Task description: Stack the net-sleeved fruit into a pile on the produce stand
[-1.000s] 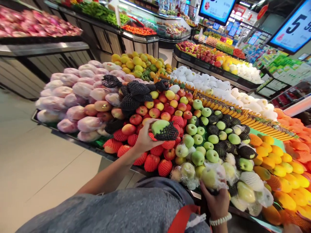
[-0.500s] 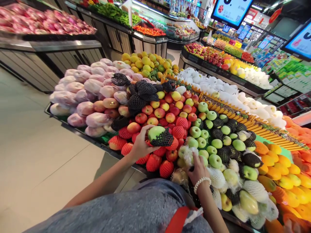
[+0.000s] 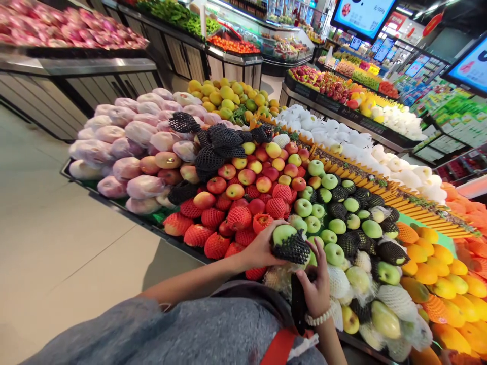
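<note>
As our left hand [image 3: 266, 247] grips the green apple [image 3: 283, 233] at five o'clock in our view, our right hand [image 3: 318, 290], fingers spread, is close by its black net [image 3: 294, 248]. We seem to be adjusting the net; the next move calls for a right-hand pinch. Contact is unclear; so is the dark thing [image 3: 298, 300] below.
</note>
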Action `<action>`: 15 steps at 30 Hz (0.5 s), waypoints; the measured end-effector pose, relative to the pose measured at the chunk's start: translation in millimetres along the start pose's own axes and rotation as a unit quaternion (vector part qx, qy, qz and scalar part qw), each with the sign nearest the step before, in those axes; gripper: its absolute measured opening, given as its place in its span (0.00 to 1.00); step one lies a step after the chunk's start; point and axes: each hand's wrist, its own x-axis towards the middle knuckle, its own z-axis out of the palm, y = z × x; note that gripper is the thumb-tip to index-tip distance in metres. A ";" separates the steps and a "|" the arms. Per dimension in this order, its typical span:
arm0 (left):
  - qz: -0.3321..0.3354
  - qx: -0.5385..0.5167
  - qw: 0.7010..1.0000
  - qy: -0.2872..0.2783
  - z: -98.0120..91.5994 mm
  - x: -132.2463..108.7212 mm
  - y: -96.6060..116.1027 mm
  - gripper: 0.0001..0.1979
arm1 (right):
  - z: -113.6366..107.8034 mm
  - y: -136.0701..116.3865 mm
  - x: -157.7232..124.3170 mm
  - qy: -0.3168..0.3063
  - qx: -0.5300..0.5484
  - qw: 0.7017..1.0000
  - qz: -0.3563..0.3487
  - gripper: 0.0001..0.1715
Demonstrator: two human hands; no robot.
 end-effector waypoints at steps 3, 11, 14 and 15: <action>-0.006 -0.053 0.996 -0.068 18.5 3.9 5.2 0.47 | 8.9 -2.5 5.9 0.060 0.106 0.990 0.067 0.35; -0.089 -0.216 0.960 -0.152 40.8 26.4 5.7 0.47 | -20.5 13.0 11.9 0.276 0.144 0.933 0.181 0.32; -0.031 -0.108 0.985 -0.130 42.3 49.2 6.3 0.45 | -51.1 35.7 4.4 0.360 0.116 0.902 0.207 0.37; 0.003 -0.055 0.991 -0.124 42.1 58.8 7.5 0.44 | -61.9 45.9 -0.9 0.379 0.098 0.895 0.212 0.39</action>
